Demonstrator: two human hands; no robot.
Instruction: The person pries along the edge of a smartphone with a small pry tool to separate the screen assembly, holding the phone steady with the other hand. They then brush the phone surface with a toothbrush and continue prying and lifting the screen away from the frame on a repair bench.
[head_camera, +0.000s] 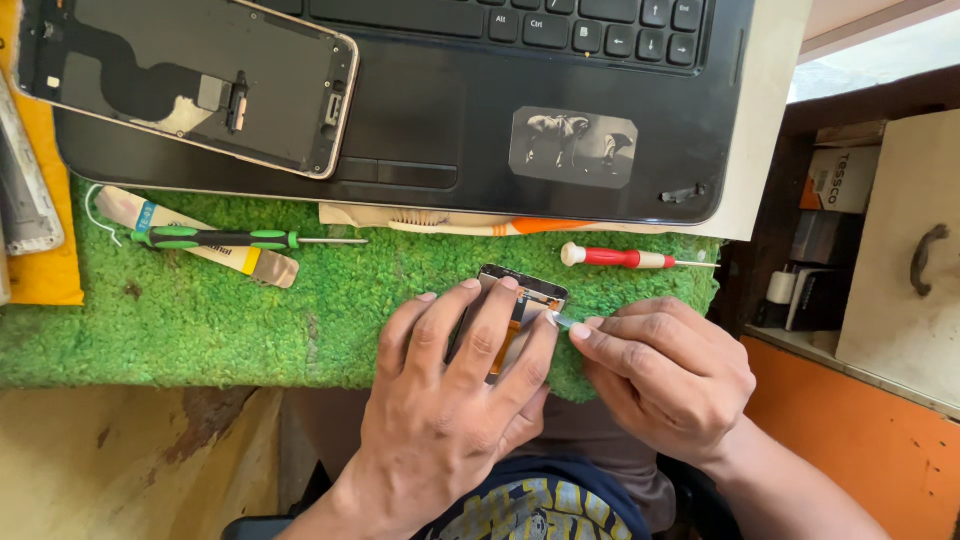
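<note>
My left hand (450, 400) lies flat over a small phone part (525, 295) with an orange flex strip, pressing it onto the green turf mat (230, 320). My right hand (665, 375) pinches a thin clear-tipped tool (562, 320) whose point touches the part's right edge. Most of the part is hidden under my left fingers.
A red-handled screwdriver (620, 258) lies just behind the hands, a green-handled one (225, 238) to the left on a flex strip. A toothbrush (480, 226) sits by the black laptop (520, 120), which carries an opened phone shell (190, 70). Boxes and a drawer (900, 250) stand at right.
</note>
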